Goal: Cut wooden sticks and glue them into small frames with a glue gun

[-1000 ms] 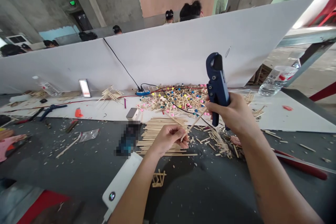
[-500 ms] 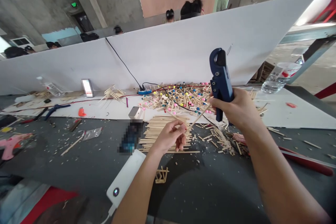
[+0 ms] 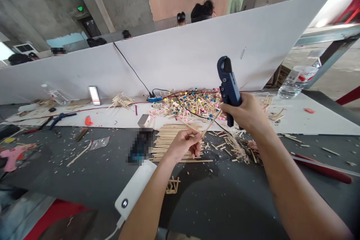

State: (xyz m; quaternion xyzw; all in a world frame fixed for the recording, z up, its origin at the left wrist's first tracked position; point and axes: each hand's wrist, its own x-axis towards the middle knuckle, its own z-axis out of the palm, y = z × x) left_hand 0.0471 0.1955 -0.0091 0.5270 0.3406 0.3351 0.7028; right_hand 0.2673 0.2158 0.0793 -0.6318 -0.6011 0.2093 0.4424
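My right hand (image 3: 247,114) is closed round the handles of a dark blue cutter (image 3: 228,86), held upright with its head pointing up. My left hand (image 3: 184,144) pinches a thin wooden stick (image 3: 208,124) that slants up toward the right hand. Below the left hand lies a stack of plain wooden sticks (image 3: 171,138). Behind it is a heap of stick pieces with coloured beads (image 3: 191,105). Short offcuts (image 3: 234,148) are scattered under my right wrist.
A white power bank (image 3: 135,191) and a small stick frame (image 3: 172,185) lie near my left forearm. A white partition board (image 3: 182,56) stands behind the table, with people's heads beyond it. A water bottle (image 3: 295,82) sits at the right. Red-handled tool (image 3: 323,168), blue pliers (image 3: 60,117), pink glue gun (image 3: 14,153).
Both hands stayed together in front of me with the stick and cutter. The cutter shifted slightly left and lower compared with half a second ago; the view moved a little.
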